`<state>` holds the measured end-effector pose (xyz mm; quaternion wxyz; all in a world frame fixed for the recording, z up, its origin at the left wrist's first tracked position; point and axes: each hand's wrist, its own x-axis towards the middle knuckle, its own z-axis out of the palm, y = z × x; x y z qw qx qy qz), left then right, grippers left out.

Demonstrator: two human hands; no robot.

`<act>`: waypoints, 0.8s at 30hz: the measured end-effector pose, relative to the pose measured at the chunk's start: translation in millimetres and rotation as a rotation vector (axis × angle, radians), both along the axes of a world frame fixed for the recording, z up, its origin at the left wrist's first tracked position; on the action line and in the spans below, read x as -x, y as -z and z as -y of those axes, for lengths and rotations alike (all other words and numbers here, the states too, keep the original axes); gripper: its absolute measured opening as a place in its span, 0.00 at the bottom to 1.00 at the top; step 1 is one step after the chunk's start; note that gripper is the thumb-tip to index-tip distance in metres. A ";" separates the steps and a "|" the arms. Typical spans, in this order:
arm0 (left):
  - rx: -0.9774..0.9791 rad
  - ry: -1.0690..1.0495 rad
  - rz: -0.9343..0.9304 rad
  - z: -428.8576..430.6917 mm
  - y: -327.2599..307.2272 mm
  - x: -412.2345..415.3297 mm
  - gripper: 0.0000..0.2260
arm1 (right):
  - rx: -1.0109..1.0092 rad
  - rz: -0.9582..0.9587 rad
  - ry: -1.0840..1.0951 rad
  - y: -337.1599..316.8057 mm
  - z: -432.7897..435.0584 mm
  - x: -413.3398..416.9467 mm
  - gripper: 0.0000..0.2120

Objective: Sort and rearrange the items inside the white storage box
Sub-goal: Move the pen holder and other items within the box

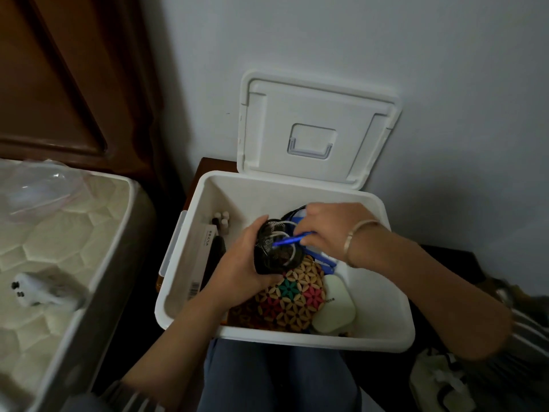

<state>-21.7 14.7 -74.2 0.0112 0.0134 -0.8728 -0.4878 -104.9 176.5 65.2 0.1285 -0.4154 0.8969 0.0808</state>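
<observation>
Hiding much of the black mesh pouch, the left hand wraps round it, and the right hand pinches a blue pen-like item at the pouch's mouth, its far end covered by fingers. Beneath both, in the white storage box, lie a flower-patterned beaded bag, a white case and small bottles; the lid leans on the wall.

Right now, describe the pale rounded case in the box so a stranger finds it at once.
Start at the open white storage box, then look along its near rim. The pale rounded case lies just inside, beside the colourful flower-patterned woven piece; it alone is plain, smooth and creamy.
</observation>
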 end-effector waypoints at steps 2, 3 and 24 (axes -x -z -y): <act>0.011 0.037 0.000 -1.2 -0.3 -1.2 0.50 | -0.182 0.004 -0.058 7.3 24.5 3.0 0.12; 0.006 0.047 -0.003 -1.1 -0.3 -1.6 0.50 | -0.241 0.000 -0.084 12.9 34.3 3.3 0.11; -0.272 -0.443 -0.127 16.7 -12.0 1.8 0.45 | 0.285 0.381 0.199 86.9 -79.8 -12.3 0.09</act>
